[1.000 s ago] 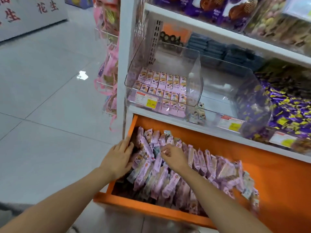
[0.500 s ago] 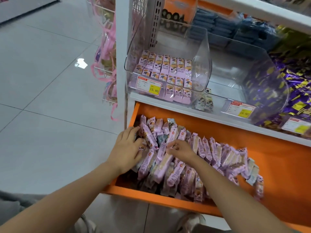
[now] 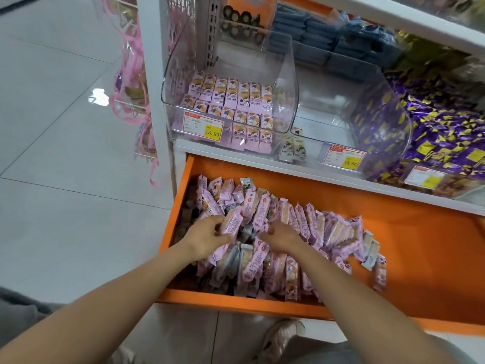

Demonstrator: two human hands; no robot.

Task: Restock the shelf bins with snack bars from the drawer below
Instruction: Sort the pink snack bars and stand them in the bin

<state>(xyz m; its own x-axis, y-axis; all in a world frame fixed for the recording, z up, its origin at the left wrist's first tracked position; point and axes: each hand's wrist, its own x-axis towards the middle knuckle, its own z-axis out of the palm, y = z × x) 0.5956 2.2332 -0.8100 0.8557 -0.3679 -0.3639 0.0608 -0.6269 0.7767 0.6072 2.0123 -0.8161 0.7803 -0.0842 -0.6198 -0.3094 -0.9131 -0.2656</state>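
Your left hand now grips a pink snack bar it only touched before, mid-frame over the orange drawer (heaped full); your right hand curls into the pile, grasp unclear.

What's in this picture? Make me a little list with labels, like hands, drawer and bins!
left hand: grips a pink snack bar in the drawer
right hand: fingers curled among the bars, grip unclear
drawer: orange, pulled open, bars heaped toward its left
left bin: clear, neat rows of pink bars, partly full
middle bin: clear, only a few packets in front
far right: purple candies
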